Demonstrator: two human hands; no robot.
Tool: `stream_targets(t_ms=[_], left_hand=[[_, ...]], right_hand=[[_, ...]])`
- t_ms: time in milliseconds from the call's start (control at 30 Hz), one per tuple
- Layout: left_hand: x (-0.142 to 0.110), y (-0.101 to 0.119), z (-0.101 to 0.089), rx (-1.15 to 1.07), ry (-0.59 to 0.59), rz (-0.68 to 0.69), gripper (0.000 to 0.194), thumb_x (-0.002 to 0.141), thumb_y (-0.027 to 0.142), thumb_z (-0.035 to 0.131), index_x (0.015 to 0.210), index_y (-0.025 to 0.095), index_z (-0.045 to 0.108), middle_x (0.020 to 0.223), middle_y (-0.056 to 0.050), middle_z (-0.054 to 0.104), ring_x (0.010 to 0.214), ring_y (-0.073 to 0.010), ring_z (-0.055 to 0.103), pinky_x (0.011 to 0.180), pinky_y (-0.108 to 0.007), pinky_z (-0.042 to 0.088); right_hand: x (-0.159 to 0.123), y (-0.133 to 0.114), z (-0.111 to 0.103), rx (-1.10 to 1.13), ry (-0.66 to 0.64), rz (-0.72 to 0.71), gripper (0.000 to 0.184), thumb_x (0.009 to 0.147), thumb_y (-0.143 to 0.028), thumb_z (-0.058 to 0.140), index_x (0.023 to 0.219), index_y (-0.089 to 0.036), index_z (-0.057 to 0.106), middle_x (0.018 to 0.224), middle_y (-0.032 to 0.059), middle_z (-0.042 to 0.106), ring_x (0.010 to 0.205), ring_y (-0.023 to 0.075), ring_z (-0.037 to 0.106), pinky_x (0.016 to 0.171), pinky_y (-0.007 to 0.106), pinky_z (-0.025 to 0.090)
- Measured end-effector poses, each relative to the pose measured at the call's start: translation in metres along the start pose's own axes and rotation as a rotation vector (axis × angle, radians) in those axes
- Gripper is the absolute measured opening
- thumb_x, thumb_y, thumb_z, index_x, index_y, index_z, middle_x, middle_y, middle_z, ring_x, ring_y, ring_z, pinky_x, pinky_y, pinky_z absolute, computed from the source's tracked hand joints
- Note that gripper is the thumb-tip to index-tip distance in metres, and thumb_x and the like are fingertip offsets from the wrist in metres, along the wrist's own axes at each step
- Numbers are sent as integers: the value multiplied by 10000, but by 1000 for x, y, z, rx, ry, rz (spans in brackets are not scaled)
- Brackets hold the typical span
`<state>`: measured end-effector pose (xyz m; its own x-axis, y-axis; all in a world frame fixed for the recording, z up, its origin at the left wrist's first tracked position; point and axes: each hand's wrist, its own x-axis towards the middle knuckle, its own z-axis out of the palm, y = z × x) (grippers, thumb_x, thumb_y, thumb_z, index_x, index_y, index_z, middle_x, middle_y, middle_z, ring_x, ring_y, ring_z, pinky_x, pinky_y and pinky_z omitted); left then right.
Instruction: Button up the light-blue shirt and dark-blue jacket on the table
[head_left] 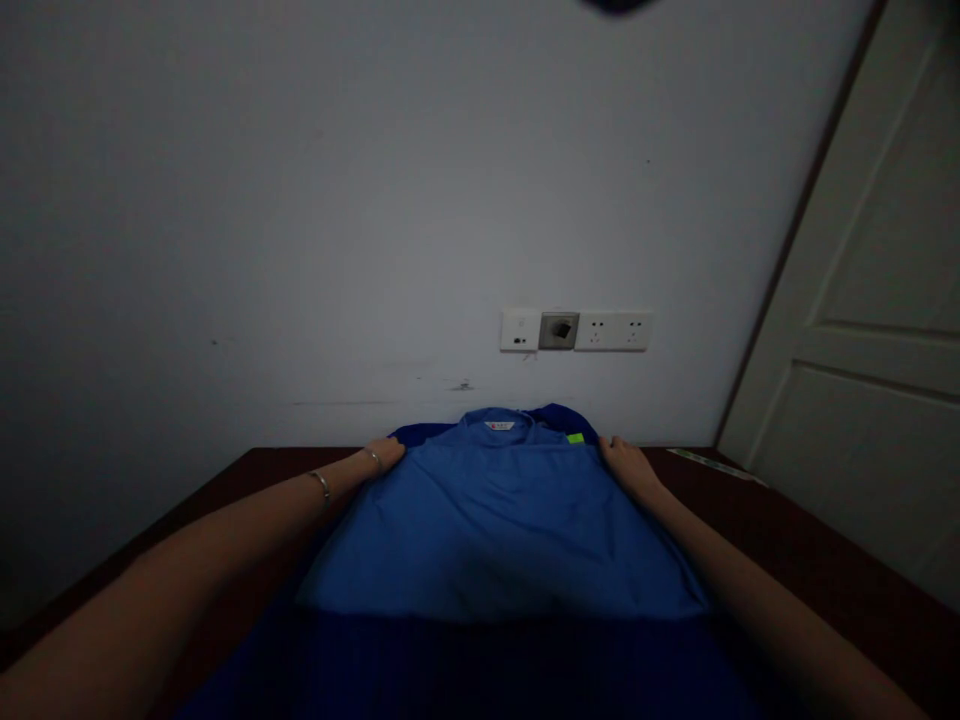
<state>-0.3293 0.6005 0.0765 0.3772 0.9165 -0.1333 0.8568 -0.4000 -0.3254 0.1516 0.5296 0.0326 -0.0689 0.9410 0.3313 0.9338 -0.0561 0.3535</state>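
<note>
Gripping opposite edges of shirt (510,530) with left hand (386,453) and right hand (624,464), with collar (499,427) between them and sockets (613,332) on wall (375,200) beyond right hand.

From my end I count two bare hands, one left hand (388,452) and one right hand (628,468); two slim silver metal bracelets (322,487); one blue cloth garment (510,530); one small white collar label (499,426); one bright green rectangular tag (575,438); three white rectangular wall plates (632,332); one grey square wall plate (549,331); one pale panelled door (885,300).
</note>
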Motion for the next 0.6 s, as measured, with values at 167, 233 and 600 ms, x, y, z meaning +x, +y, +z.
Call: stream_targets(t_ms=[167, 233, 600], left_hand=[[3, -1, 10, 1, -8, 35, 319, 815, 173, 394, 1054, 119, 597, 1038, -181, 610, 956, -265, 589, 803, -365, 461], [4, -5, 5, -21, 18, 25, 322, 777, 168, 427, 1043, 130, 606, 1043, -171, 608, 950, -263, 589, 793, -351, 464], [43, 10, -14, -623, -51, 58, 591, 658, 373, 588, 1175, 98, 517, 1185, -112, 570, 1042, -224, 553, 870, -262, 437]], right_hand=[[-1, 2, -3, 31, 23, -1, 278, 848, -86, 365, 1085, -82, 511, 986, 197, 563, 894, 257, 559, 733, 338, 428], [3, 3, -10, 76, 81, -9, 276, 843, -99, 371, 1069, -89, 530, 1017, 187, 562, 952, 260, 527, 782, 347, 410], [58, -12, -15, 653, -223, -233, 751, 613, -257, 663, 1276, -8, 411, 1256, 204, 471, 1148, 275, 450, 977, 314, 332]])
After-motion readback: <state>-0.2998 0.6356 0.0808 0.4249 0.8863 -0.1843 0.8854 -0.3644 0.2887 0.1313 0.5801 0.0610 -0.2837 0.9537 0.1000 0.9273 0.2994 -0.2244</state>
